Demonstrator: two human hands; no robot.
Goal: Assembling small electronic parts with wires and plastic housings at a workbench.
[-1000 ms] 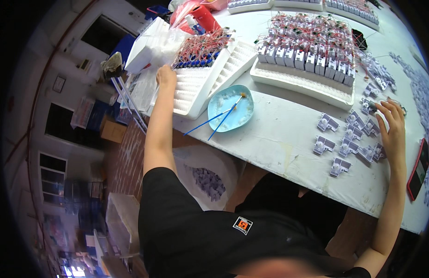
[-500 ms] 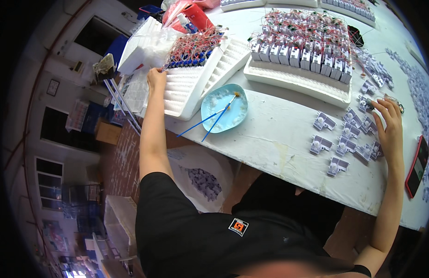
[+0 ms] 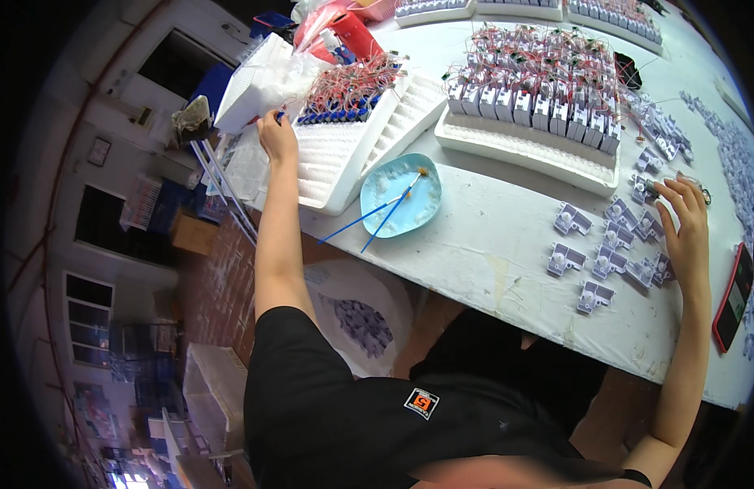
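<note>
My left hand [image 3: 278, 138] reaches to the left edge of a white foam tray [image 3: 316, 167], its fingers closed on a small blue part [image 3: 280, 117]; this looks like one of the blue wired parts [image 3: 344, 107] standing in rows there, topped with red and white wires. At the right, my right hand [image 3: 685, 208] rests on the table with fingers apart, their tips beside a grey plastic housing [image 3: 640, 188]. A dark piece shows at those fingertips, and thin looped wires [image 3: 704, 194] lie behind the hand. Several grey housings [image 3: 609, 262] are spread left of it.
Between the hands stands a light-blue dish [image 3: 430, 204] with two blue-handled brushes [image 3: 385, 213] laid across it. Behind is a foam tray [image 3: 523, 155] packed with wired grey housings. A red-edged phone [image 3: 732, 301] lies at the right; more grey parts [image 3: 727, 155] are heaped beyond.
My left hand has drawn slightly away from the blue parts, and a blue part now shows at its fingertips. The right hand stays nearly still. The whole view has shifted a little.
</note>
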